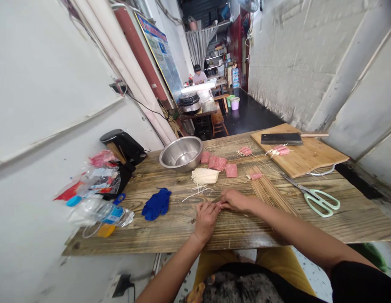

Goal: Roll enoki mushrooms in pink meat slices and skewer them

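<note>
My left hand (205,217) and my right hand (235,199) meet over the wooden table (179,235), fingers closed around a small pink meat slice (218,204). Most of that slice is hidden by my fingers. Just beyond lies a bunch of enoki mushrooms (205,176), with loose strands in front of it. Several square pink meat slices (218,162) rest behind the bunch. To the right, one finished-looking meat roll (255,176) sits on a spread of bamboo skewers (269,191). Further back, more skewered meat rolls (245,151) lie on the table.
A steel bowl (181,154) stands at the back left, with a blue glove (157,204) nearer. Bottles (112,213) and plastic bags crowd the left end. On the right are scissors (318,198) and a cutting board (309,158) bearing a cleaver (281,139) and meat rolls. A person (199,75) sits far back.
</note>
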Tool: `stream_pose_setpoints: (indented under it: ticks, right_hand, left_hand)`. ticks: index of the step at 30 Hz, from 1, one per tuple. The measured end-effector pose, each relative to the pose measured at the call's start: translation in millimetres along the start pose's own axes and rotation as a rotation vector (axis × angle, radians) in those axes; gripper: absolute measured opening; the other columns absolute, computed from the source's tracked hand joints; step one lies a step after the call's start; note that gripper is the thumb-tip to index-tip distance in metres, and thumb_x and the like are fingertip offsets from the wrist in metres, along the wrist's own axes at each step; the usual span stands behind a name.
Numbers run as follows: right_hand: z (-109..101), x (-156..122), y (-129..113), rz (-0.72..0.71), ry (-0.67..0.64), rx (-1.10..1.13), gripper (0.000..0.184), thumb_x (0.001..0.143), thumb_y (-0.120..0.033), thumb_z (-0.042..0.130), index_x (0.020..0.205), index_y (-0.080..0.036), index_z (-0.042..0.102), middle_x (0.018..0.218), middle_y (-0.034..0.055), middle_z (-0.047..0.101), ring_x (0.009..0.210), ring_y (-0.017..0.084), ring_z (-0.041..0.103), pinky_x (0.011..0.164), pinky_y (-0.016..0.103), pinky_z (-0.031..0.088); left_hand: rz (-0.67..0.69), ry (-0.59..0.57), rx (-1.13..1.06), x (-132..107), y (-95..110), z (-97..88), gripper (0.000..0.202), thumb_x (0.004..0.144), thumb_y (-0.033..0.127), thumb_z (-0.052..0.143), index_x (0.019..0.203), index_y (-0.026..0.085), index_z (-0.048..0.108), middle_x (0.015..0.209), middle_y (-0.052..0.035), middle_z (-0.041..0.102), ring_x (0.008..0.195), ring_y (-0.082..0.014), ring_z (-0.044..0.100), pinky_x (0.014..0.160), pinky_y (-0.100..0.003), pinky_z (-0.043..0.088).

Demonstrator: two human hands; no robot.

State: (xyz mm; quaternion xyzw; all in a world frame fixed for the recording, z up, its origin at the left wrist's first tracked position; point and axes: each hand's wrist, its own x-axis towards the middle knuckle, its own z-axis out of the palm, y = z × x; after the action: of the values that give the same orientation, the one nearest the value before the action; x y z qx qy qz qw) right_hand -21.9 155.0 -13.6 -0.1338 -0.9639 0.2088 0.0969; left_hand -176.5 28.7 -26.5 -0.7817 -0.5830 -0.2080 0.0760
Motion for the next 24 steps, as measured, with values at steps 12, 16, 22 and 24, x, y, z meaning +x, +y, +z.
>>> stream_pose_setpoints:
  ticks: [12,16,22,24]
  right_hand:
    - [11,-11,-21,0.103,0.145,-0.284,0.032,0.095,-0.03,0.046,0.079,-0.016,0.07,0.08,0.0074,0.062,0.081,0.019,0.051,0.078,0.033,0.038]
    - [9,-12,-13,0.005,0.134,-0.246,0.026,0.093,-0.033,0.05,0.086,-0.016,0.07,0.082,0.0071,0.062,0.082,0.018,0.05,0.076,0.031,0.038]
    - [3,-3,-6,0.033,0.063,-0.133,0.029,0.092,-0.032,0.052,0.076,-0.015,0.071,0.076,0.0063,0.063,0.074,0.016,0.051,0.068,0.027,0.036]
    - [0,3,-3,0.063,0.017,-0.092,0.026,0.089,-0.032,0.057,0.076,-0.015,0.072,0.075,0.0068,0.065,0.071,0.016,0.053,0.065,0.025,0.036]
  left_hand:
    - [-0.131,-0.191,-0.142,29,-14,-0.1,0.029,0.093,0.029,0.052,0.074,0.026,0.073,0.075,-0.0004,0.071,0.078,-0.017,0.056,0.083,-0.039,0.028]
    - [-0.131,-0.192,-0.154,29,-14,-0.2,0.027,0.091,0.032,0.054,0.074,0.026,0.074,0.076,-0.0012,0.071,0.08,-0.0176,0.057,0.082,-0.037,0.029]
    - [-0.166,-0.184,-0.161,28,-14,-5.1,0.02,0.09,0.032,0.057,0.08,0.029,0.075,0.087,-0.0009,0.073,0.082,-0.0187,0.057,0.08,-0.037,0.03]
    - [-0.17,-0.175,-0.155,28,-12,-7.6,0.021,0.091,0.032,0.056,0.081,0.028,0.074,0.089,-0.0012,0.073,0.084,-0.0192,0.057,0.079,-0.037,0.031]
